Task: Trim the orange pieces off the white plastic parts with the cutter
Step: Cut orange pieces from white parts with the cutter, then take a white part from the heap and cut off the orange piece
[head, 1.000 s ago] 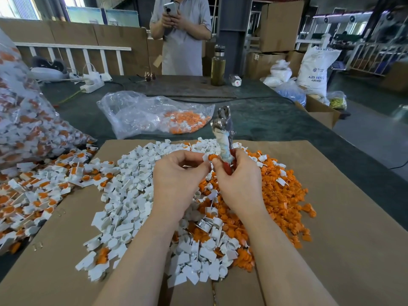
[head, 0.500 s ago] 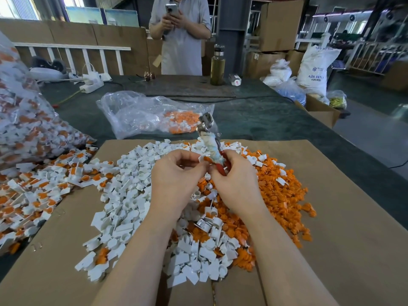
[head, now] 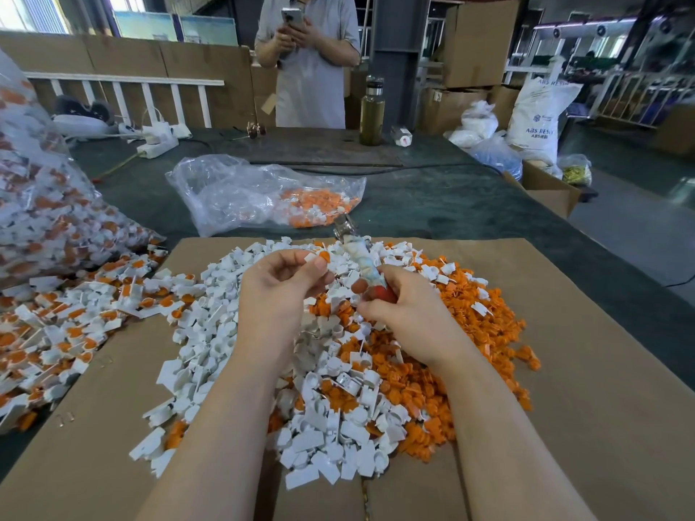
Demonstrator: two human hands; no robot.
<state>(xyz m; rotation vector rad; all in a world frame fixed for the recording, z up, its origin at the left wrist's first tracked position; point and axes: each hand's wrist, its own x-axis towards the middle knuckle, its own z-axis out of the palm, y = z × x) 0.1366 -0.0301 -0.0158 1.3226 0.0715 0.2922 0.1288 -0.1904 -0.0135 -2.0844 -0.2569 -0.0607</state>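
- The left hand (head: pixel 280 285) is hovering over the middle of the heap, its fingers curled, its thumb and fingertips pinching a small white plastic part (head: pixel 310 257) with an orange piece (head: pixel 324 256) showing at its far edge.
- The right hand (head: pixel 404 308) is gripping the cutter (head: pixel 357 253) by its red handles, the fingers wrapped round them; the tape-wrapped shank is sticking up and away from the person, and its metal head is pointing toward the far edge of the cardboard sheet (head: pixel 586 370). Whether the blades are apart or together cannot be told.
- The pinched part is sitting just left of the cutter's shank, close to it but not visibly touching.
- A pile of white parts (head: pixel 210 332) is lying on the cardboard under and left of the left forearm, and a pile of orange offcuts (head: pixel 470 332) is spreading out to the right of the right hand; the two are mixing in the middle.
- Uncut white-and-orange parts (head: pixel 56 332) are lying loose on the surface (head: pixel 432 204) at the left, spilling from a big clear sack (head: pixel 41 204).
- A second clear bag (head: pixel 240 193) holding some orange bits is lying beyond the cardboard.
- A person (head: pixel 310 65) is standing at the far side of the surface, holding a phone in both hands, near a bottle (head: pixel 372 110).
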